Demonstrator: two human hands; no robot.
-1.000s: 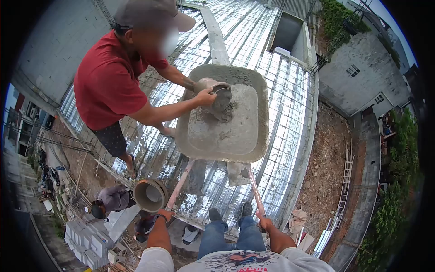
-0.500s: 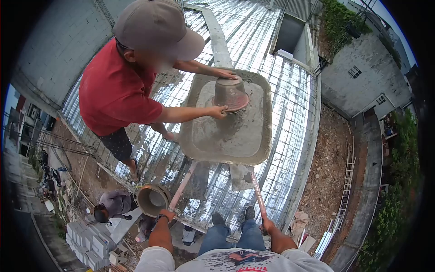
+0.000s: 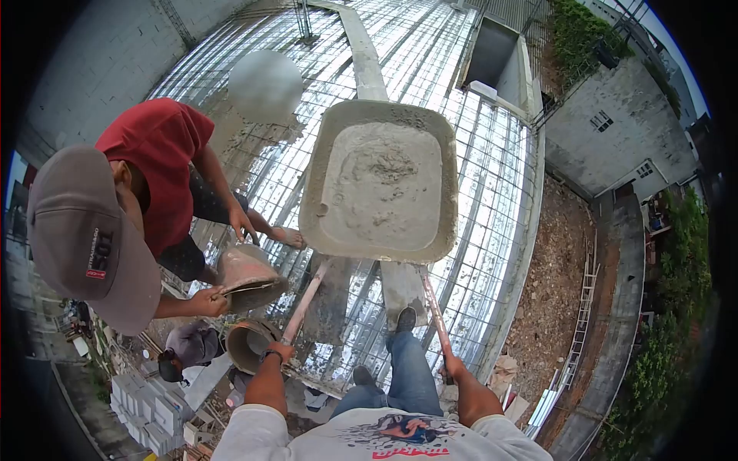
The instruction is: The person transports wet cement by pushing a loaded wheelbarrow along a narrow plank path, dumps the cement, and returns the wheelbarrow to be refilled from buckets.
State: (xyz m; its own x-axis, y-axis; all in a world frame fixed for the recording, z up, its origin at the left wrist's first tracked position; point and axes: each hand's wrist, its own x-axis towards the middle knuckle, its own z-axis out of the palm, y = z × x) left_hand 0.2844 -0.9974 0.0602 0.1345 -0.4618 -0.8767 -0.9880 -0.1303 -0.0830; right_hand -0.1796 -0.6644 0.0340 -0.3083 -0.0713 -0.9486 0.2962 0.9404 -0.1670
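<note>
Tray (image 3: 314, 188): ahead, above rebar mesh (image 3: 488, 184) | Mix (image 3: 384, 188): in tray | Left handle (image 3: 306, 298), right handle (image 3: 435, 311): on near side of tray | Co-worker (image 3: 165, 154): left of tray | Upper bucket (image 3: 250, 269): between co-worker and left handle | Lower bucket (image 3: 244, 347): nearer, beside left handle | Ladder (image 3: 584, 307): far right, on ground (image 3: 553, 261)

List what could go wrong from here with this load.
Wet mix might slop from the tray if the left hand and right hand lift unevenly.
The left handle runs close to the co-worker's tilted bucket; a swing that way could knock it.
The left shoe is near the slab edge, with another person below, so a backward step looks risky.
</note>
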